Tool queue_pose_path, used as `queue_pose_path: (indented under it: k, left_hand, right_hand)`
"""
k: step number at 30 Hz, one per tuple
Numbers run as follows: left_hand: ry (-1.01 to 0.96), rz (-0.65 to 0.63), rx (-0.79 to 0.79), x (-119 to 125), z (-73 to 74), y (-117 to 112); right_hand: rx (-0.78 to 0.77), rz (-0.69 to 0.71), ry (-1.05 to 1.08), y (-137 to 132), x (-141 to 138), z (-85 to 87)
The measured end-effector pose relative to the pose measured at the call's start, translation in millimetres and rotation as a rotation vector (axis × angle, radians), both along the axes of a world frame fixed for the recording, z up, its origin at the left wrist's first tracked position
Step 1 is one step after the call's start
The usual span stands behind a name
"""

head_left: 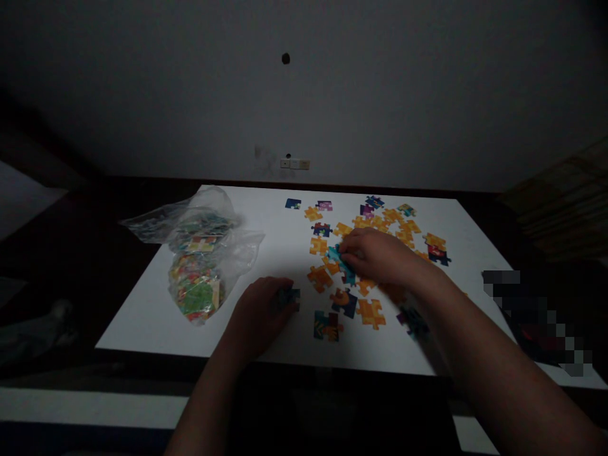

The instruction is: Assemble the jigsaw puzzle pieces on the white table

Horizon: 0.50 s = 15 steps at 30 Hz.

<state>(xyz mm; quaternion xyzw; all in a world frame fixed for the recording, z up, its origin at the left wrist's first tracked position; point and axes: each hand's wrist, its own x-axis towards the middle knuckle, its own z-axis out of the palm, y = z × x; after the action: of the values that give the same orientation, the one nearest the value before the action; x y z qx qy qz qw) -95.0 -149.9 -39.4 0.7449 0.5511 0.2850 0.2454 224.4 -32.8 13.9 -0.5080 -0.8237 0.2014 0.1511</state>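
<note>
The left hand [259, 313] is near the front edge of a white table [275, 345], thumb and fingers closed on a dark blue puzzle piece [296, 296] that juts out toward the right. The right hand [380, 253] reaches over the loose pieces, its curled fingertips at some teal pieces [349, 273]; in this dim light I cannot tell whether it grips one or merely touches it. Orange pieces [371, 313] are scattered around and beyond that hand, several overlapping. Just in front of it lie a navy piece with a brown shape [344, 302] and, nearer the table's front edge, a teal-and-brown piece [327, 326]. Clear plastic bags [247, 244] with colourful contents rest on the table's left side, well apart from the scattered pieces.
</note>
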Motion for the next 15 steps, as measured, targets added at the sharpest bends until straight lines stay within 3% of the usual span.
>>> queue_pose_path:
  k: [8,15]
  left_hand:
    - [-0.001,-0.025,0.006,1,-0.6,1]
    - [-0.014,-0.02,-0.001,0,-0.9,-1]
  right_hand:
    - [0.068,0.102,-0.397,23,-15,-1.7]
    - [0.098,-0.008,-0.282,61,-30,-5.6]
